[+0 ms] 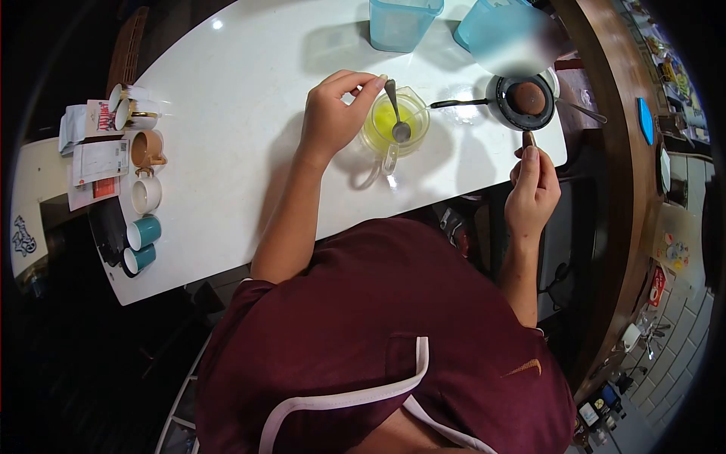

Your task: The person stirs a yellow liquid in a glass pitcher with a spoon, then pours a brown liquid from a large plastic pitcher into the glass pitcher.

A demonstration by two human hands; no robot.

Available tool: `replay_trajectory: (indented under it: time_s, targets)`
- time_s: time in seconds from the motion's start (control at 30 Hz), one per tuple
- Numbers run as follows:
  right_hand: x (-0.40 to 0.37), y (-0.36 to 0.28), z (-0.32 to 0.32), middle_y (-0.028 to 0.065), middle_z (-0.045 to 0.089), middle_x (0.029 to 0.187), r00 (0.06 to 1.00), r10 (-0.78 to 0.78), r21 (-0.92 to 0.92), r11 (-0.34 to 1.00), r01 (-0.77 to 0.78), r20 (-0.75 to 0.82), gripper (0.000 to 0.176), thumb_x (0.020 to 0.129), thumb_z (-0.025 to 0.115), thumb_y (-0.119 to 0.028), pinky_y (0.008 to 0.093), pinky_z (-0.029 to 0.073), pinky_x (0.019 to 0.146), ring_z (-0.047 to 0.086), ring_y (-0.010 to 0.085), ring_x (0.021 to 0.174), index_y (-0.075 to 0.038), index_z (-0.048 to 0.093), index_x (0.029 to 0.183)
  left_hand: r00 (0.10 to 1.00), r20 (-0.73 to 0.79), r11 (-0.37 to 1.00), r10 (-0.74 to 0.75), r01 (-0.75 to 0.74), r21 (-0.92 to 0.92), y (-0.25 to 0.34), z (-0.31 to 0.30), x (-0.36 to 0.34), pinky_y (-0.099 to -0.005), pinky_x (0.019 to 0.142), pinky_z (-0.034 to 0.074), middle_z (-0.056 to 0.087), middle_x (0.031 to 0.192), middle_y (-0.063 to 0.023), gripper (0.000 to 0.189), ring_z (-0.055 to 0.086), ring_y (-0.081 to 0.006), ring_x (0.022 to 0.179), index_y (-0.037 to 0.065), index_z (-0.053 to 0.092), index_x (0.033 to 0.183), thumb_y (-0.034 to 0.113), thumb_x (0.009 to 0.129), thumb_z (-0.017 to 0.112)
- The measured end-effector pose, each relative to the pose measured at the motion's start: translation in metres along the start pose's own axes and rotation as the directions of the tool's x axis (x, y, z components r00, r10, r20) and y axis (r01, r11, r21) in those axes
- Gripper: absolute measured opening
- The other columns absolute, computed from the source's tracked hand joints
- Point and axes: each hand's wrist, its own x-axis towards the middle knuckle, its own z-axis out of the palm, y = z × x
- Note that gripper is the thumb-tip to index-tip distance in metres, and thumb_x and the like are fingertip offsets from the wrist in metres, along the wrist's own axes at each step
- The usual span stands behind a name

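Observation:
My left hand (340,110) pinches the upper end of a metal spoon (392,98). The spoon's bowl is over a clear glass cup (365,140) with a handle and a spout, which holds yellow-green liquid (384,115). A thin utensil with a black handle (459,103) reaches from the cup's rim towards a small round black pan (501,110). Something round and brown (528,98) shows in the pan. My right hand (535,185) grips the pan's short handle (528,139), fingers closed. Another metal spoon (586,110) sticks out on the pan's right side.
Two light-blue plastic containers (404,26) stand at the white table's (227,151) far side; a blur covers part of one. Several mugs (147,194) line the left edge, beside packets (100,161). A wooden ledge (616,60) runs along the right.

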Motion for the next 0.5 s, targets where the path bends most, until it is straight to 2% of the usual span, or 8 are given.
replay_trajectory:
  time_s: [0.5]
  targets:
    - [-0.0032, 0.0016, -0.0006, -0.0036, 0.047, 0.063, 1.0, 0.023, 0.013, 1.0, -0.023, 0.01, 0.028, 0.094, 0.052, -0.021, 0.0184, 0.029, 0.05, 0.039, 0.002, 0.056, 0.006, 0.06, 0.09, 0.999, -0.005, 0.999, -0.05, 0.05, 0.02, -0.003, -0.0041, 0.0005, -0.0258, 0.061, 0.046, 0.066, 0.076, -0.0075, 0.014, 0.056, -0.0151, 0.064, 0.001, 0.069, 0.083, 0.014, 0.08, 0.067]
